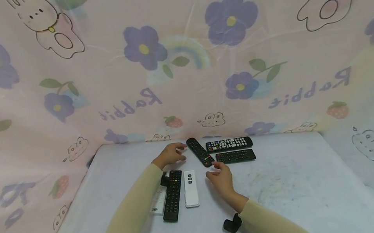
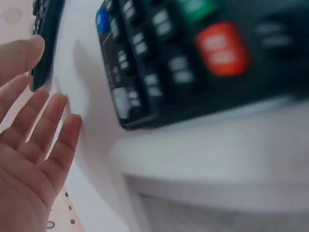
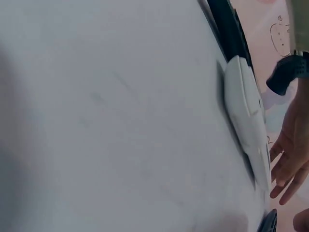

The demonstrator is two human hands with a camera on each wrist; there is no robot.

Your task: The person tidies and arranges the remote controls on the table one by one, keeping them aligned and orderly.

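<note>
1. Object: slanted black remote (image 1: 200, 152), lying on the table (image 1: 288, 182) toward its far edge, between your two hands.
2. Long axis: diagonal. The far end leans to your left, the near end to your right.
3. Your left hand (image 1: 170, 154): fingers spread, thumb apart, holding nothing. The remote lies to its right, with the far end just beside your fingertips.
4. Your right hand (image 1: 223, 178): fingers loosely bent, thumb apart from forefinger, no pinch seen. The remote lies ahead and slightly left, its near end at your forefinger; you cannot tell contact for sure.
5. Nearer hand: near tie, each at its own end; your right looks marginally closer.
6. Judgement: clearance is tightest on the right, where the upper crosswise remote (image 1: 229, 144) and lower crosswise remote (image 1: 235, 156) lie beside it, roughly left to right.
</note>
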